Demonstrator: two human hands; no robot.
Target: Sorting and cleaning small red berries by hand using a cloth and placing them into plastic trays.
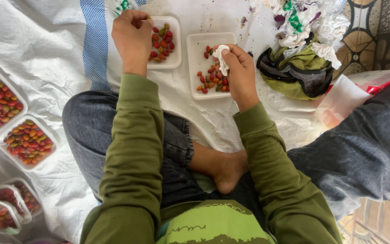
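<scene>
My left hand (132, 37) hovers over a small white tray (175, 60) of red, green and orange pods, its fingertips pinched shut on one small pod at the tray's top left. My right hand (239, 68) is shut on a crumpled white tissue (222, 55) above a second white tray (193, 68) holding a few of the same pods. Both arms wear green sleeves. I sit cross-legged in jeans, a bare foot (224, 171) showing between my knees.
Several filled white trays (29, 141) line the left edge on a white woven sheet (46, 58). A pile of crumpled tissue (305, 22) and a green-and-black cloth bag (296, 74) lie at the top right, a clear plastic bag (344, 101) beside my right knee.
</scene>
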